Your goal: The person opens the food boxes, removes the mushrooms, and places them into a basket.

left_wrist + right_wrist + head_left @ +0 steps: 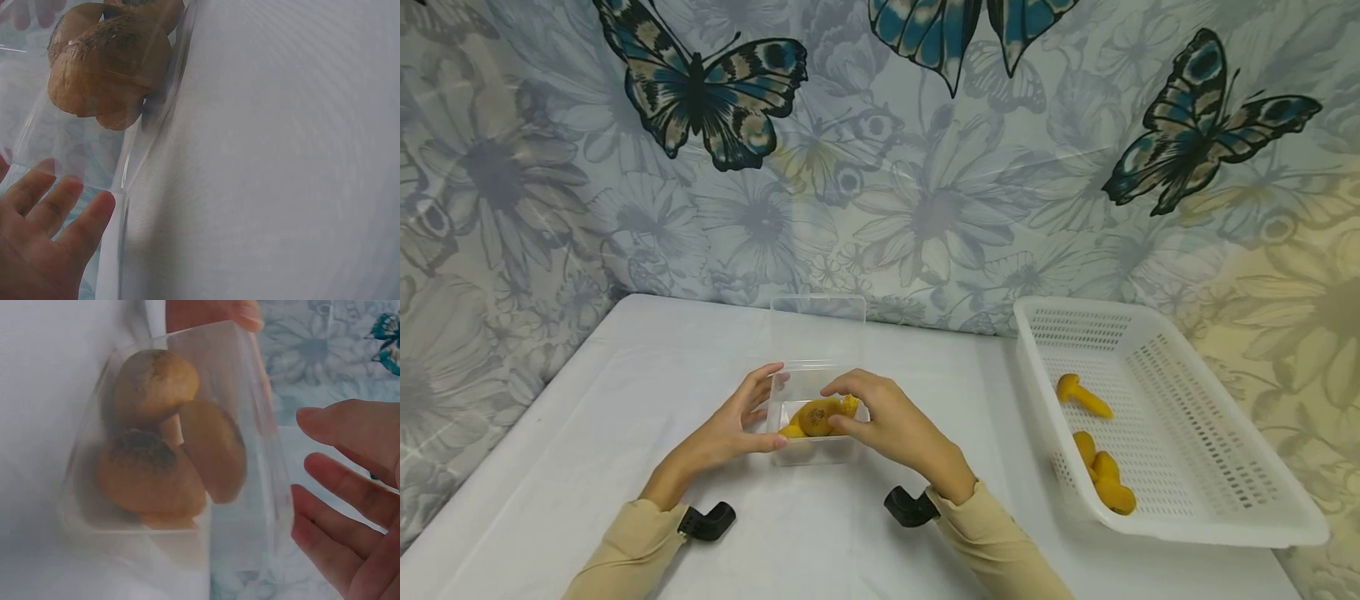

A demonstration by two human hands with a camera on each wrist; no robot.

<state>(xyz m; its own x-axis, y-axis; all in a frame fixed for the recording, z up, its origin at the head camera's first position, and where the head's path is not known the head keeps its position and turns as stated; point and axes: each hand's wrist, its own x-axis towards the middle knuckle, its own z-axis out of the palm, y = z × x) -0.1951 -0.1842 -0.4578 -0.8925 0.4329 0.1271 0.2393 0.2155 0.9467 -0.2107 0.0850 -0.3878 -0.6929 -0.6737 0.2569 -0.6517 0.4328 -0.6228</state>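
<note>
A clear plastic box (820, 452) with its lid (817, 327) raised at the back stands mid-table. Several yellow-brown mushrooms (817, 417) lie in it; they show through the walls in the left wrist view, as mushrooms (106, 69), and in the right wrist view, as mushrooms (150, 469). My left hand (730, 425) holds the box's left side, thumb at the front corner and fingers toward the back. Over the right side of the box is my right hand (891, 421), its fingers spread and loosely bent, holding nothing visible.
At the right stands a white perforated basket (1195, 417). One mushroom (1084, 396) lies alone in it, and more mushrooms (1105, 479) cluster by its near left wall. White cloth (700, 333) covers the table; a patterned curtain (925, 208) hangs behind.
</note>
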